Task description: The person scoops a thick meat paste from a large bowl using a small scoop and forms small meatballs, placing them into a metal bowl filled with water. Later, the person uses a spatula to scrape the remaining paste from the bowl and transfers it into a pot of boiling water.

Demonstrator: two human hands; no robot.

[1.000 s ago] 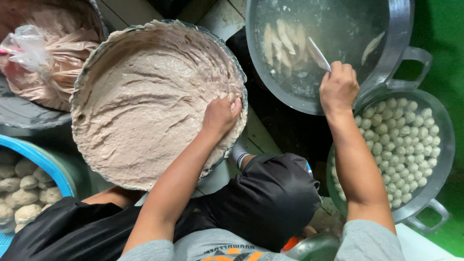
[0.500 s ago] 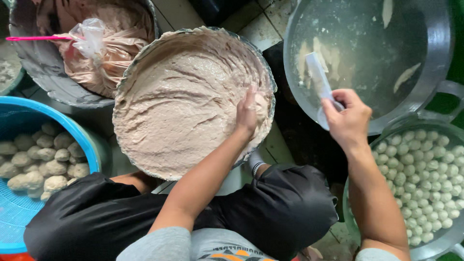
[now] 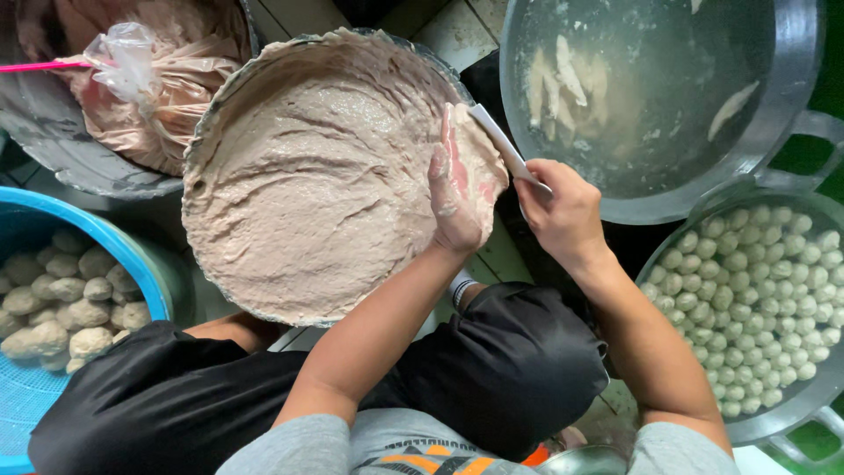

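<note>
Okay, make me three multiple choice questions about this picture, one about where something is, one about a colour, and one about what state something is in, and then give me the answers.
1. Where does the pot of small white balls sit?
A. at the lower right
B. at the upper left
C. inside the paste bowl

2. What colour is the basket at the left?
A. red
B. blue
C. yellow

3. What is the left hand doing?
A. resting empty and clean
B. gripping the pot handle
C. holding a lump of paste

Answers: 1 A, it lies beside the right forearm; 2 B, its rim is bright blue; 3 C, pinkish paste from the big paste bowl coats the palm, while the right hand holds a white scraper to it.
</note>
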